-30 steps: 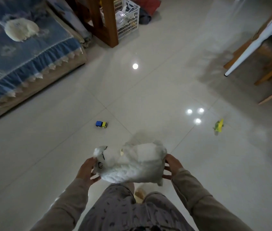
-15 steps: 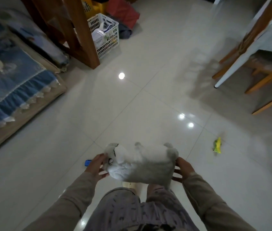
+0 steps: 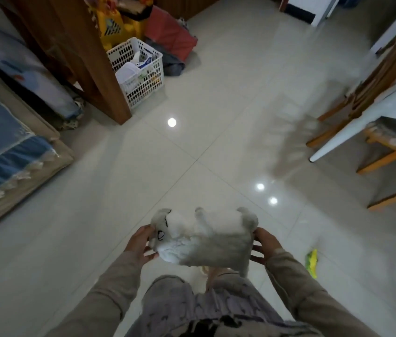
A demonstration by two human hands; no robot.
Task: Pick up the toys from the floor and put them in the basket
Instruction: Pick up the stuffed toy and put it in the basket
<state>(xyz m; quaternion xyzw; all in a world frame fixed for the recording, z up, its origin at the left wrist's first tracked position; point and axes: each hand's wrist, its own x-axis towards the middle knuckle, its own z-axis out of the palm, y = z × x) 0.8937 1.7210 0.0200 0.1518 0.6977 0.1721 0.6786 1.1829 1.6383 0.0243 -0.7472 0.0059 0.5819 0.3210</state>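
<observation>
Left hand (image 3: 141, 244) and right hand (image 3: 263, 245) clasp the white plush toy (image 3: 204, 237) between them; the white basket (image 3: 138, 69) stands far left.

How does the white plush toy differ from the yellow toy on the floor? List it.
The white plush toy is big and furry; the yellow toy is small and looks hard. The plush toy is held off the floor between the left hand and right hand; the yellow toy lies on the tiles, untouched. Neither is in the basket yet.
</observation>
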